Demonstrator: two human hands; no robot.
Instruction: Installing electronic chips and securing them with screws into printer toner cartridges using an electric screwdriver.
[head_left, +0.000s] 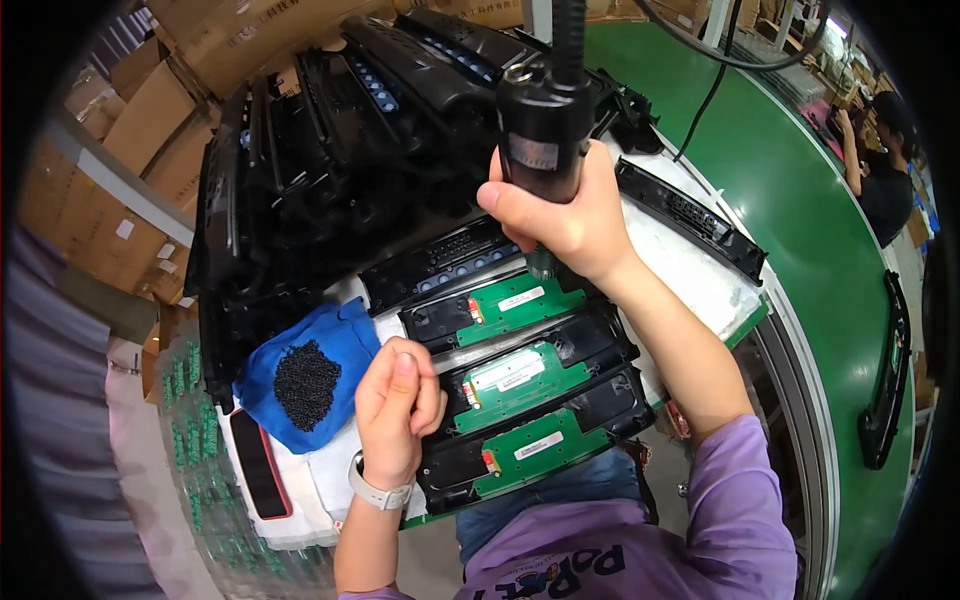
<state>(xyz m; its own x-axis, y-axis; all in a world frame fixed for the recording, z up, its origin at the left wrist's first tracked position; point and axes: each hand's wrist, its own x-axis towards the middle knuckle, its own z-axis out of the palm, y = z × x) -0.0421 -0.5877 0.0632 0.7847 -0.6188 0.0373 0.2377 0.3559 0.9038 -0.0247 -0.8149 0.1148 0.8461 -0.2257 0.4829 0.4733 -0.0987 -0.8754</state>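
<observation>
My right hand is wrapped round a black electric screwdriver, held upright by its body. The driver's lower end is over the farthest of three black plastic housings, near its green circuit board; whether it touches is hard to tell. Closer to me lie the other two housings, with a middle green board and a near green board. My left hand is closed, thumb against curled fingers, beside the middle housing; anything inside it is hidden. A heap of small black screws sits on a blue cloth to its left.
Black housings are piled at the back left, before cardboard boxes. A phone lies at the left edge. Another housing rests at right, beside a green conveyor belt. Another person is at far right.
</observation>
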